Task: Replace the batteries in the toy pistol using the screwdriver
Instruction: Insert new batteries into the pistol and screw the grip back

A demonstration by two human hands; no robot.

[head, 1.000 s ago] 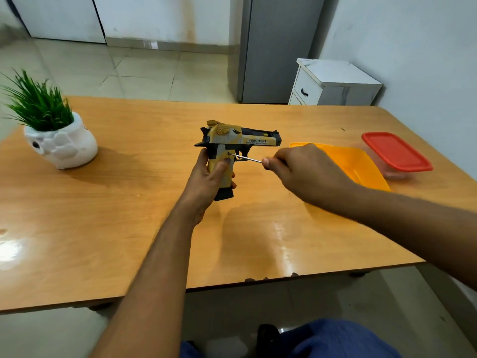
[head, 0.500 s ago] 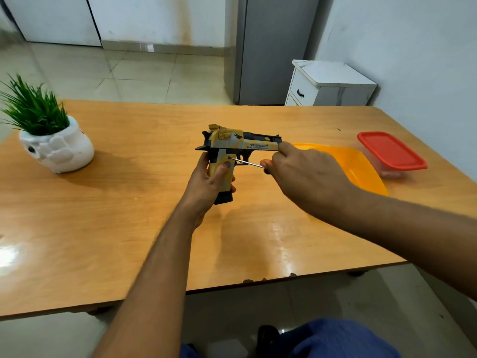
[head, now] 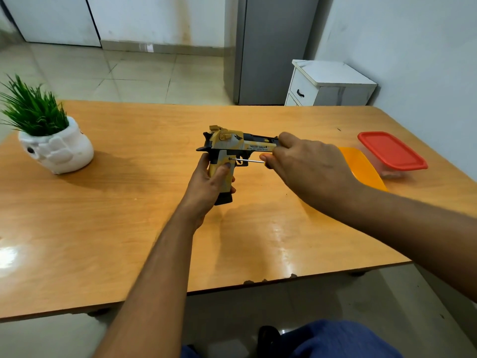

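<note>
Toy pistol (head: 233, 148) held upright above table (head: 129, 202), barrel toward 3 o'clock. Left hand (head: 210, 178) wraps grip. Screwdriver (head: 247, 160) shaft lies horizontal, tip at grip screw, handle at 3 o'clock pinched in right hand (head: 304, 164). Turning axis runs 9–3.

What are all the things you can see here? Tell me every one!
toy pistol: one, yellow and black, held upright above the table
screwdriver: one, thin silver shaft, tip at the pistol's grip
table: one, light wood
potted plant: one, green in a white pot, table's left side
tray: one, orange, table's right side
container: one, red lid, beside the tray
cabinet: one, white, by the wall
left hand: grips the pistol's grip
right hand: holds the screwdriver
</note>
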